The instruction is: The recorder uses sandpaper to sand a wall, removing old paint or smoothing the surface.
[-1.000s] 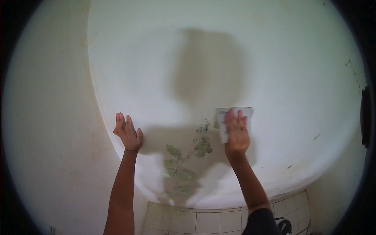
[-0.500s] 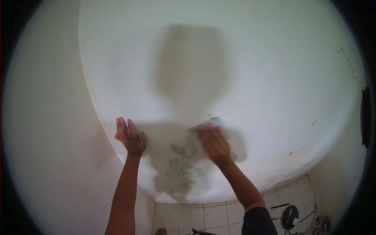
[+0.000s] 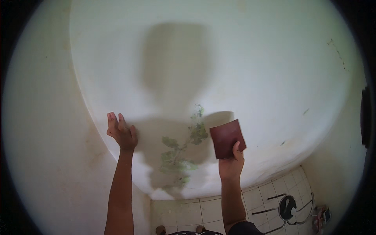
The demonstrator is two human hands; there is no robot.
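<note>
My right hand point(image 3: 232, 166) grips a square sheet of sandpaper point(image 3: 225, 137), its dark red-brown face turned toward me and the thumb lying over its lower right corner. The sheet is held up in front of the white wall point(image 3: 274, 86), to the right of a peeled green patch point(image 3: 198, 133). A second worn green patch point(image 3: 172, 158) lies lower and further left. Against the wall near the left corner rests my left hand point(image 3: 122, 133), holding nothing, with its fingers stretched upward and somewhat apart.
A stool point(image 3: 288, 207) with a round dark seat and metal legs stands at the lower right, near a small pile of things point(image 3: 322, 219). Pale floor tiles point(image 3: 211, 211) run along the wall's foot. A dark object point(image 3: 365, 117) is on the right-hand wall.
My right hand has come off the upper green patch, lowered rightward and turned over, so the sandpaper's red-brown face shows. The left hand stays on the wall as the view shifts slightly.
</note>
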